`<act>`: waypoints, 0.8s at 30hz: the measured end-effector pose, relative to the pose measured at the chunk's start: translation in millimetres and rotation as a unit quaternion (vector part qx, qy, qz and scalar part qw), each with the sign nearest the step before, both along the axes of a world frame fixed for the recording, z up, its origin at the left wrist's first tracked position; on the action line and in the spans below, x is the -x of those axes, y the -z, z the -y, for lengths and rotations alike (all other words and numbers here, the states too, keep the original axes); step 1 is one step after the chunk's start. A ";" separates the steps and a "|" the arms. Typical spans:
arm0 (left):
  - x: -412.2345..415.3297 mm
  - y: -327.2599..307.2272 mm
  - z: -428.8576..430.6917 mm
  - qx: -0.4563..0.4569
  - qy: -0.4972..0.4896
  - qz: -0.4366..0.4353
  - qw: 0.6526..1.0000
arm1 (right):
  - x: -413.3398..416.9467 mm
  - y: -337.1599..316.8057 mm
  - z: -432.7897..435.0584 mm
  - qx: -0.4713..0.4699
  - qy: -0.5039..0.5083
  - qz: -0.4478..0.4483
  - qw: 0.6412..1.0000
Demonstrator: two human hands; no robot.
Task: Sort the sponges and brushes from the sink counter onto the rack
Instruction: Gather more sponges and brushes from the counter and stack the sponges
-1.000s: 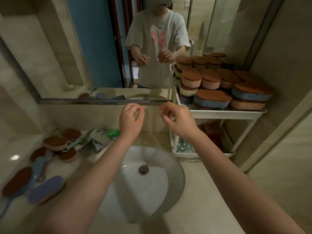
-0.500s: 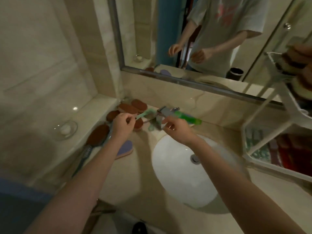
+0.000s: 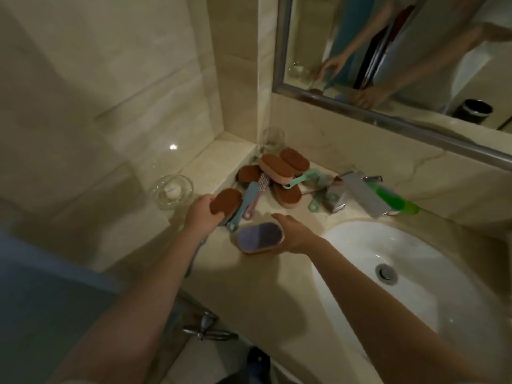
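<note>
My left hand (image 3: 201,214) grips a brown-topped sponge (image 3: 226,201) at the left of the sink counter (image 3: 263,275). My right hand (image 3: 293,231) curls round the right end of a purple-topped sponge (image 3: 260,236) that lies on the counter. Behind them is a pile of several brown-topped sponges (image 3: 277,166). A blue-handled brush (image 3: 243,206), a pink-handled brush (image 3: 259,194) and a mint-green brush (image 3: 300,180) lie among them. The rack is out of view.
The white basin (image 3: 401,273) is at the right, with the chrome tap (image 3: 357,194) and a green bottle (image 3: 393,202) behind it. A glass dish (image 3: 173,191) sits on the left ledge and a drinking glass (image 3: 273,139) in the corner. A mirror (image 3: 401,51) hangs above.
The view has swung left, away from the rack, to the counter's left corner. Both hands went down from mid-air to the counter; the left took the brown sponge, the right closed on the purple one.
</note>
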State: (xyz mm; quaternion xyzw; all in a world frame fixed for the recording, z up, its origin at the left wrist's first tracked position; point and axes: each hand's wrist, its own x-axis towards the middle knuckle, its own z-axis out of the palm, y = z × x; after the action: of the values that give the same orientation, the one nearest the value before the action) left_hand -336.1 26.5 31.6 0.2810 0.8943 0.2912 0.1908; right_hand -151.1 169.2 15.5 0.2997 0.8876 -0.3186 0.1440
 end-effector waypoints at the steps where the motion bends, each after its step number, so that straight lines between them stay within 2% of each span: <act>1: 3.6 3.7 -0.9 0.013 0.013 0.001 1.000 | 3.0 4.1 0.0 0.006 -0.003 0.003 1.000; 5: 12.8 18.8 -8.4 0.043 0.051 0.013 0.998 | 10.7 21.3 1.0 -0.015 -0.028 0.018 0.999; 9: 16.4 30.3 -19.6 0.091 0.076 -0.016 0.993 | 13.3 33.2 -1.8 -0.054 -0.017 0.003 0.998; 13: 9.4 34.7 -33.6 0.159 0.080 -0.108 0.978 | 8.9 30.5 -9.9 -0.008 0.028 -0.052 0.998; 17: 2.3 37.7 -47.1 0.210 0.054 -0.115 0.969 | -2.5 20.6 -18.9 0.025 0.081 -0.128 0.988; 21: 2.8 37.1 -51.9 0.202 0.028 -0.116 0.972 | -10.7 9.0 -27.2 0.039 0.131 -0.197 0.971; 24: 1.8 29.1 -49.2 0.190 0.023 -0.125 0.973 | -14.0 6.2 -33.3 0.031 0.157 -0.210 0.965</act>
State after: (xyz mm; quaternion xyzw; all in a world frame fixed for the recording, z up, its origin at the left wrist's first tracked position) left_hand -337.9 75.7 2.5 0.2943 0.9434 0.0739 0.1339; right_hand -137.0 202.5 9.4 0.3570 0.8295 -0.4205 -0.0876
